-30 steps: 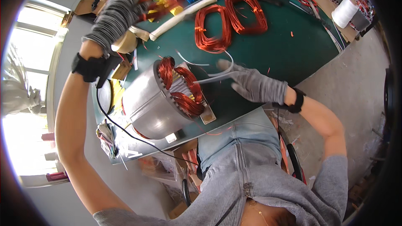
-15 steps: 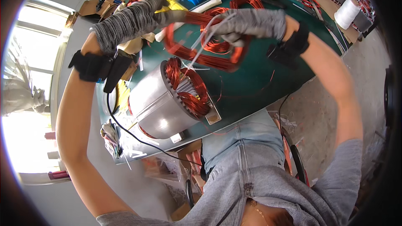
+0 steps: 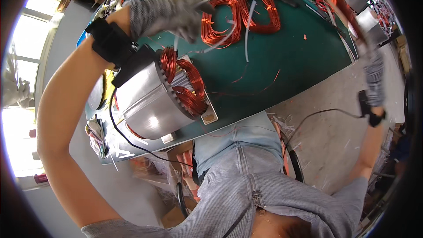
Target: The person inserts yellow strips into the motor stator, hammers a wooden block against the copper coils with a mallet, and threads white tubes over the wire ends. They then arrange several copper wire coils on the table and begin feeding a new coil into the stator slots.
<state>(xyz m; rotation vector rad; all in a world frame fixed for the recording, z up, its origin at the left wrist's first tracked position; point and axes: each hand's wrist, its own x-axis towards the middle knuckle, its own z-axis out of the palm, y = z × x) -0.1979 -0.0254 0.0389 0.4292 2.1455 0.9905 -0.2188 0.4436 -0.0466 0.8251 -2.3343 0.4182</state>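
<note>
Right hand (image 3: 369,52): blurred, looks closed round the near end of a copper wire bundle (image 3: 343,9); individual fingers can't be made out. Bundle sticks out beyond that hand, away from the body and angled left; long axis follows the same slant. Right hand is the nearer one by far, left well apart.

Left hand (image 3: 176,17): fingers point right, partly bent, blurred; can't tell if it holds anything. Just right of it, overlapping in view: a flat copper coil (image 3: 237,21), long axis running away from the body. Second coil (image 3: 274,15) lies further right, beside the first, similar axis, slightly turned. White tube (image 3: 249,31) lies right of the left hand, lengthwise away from the body.

Metal stator (image 3: 147,101) sits bodyward of the left hand, on its side. Axis slants, wound open end facing right; left hand nearer.
</note>
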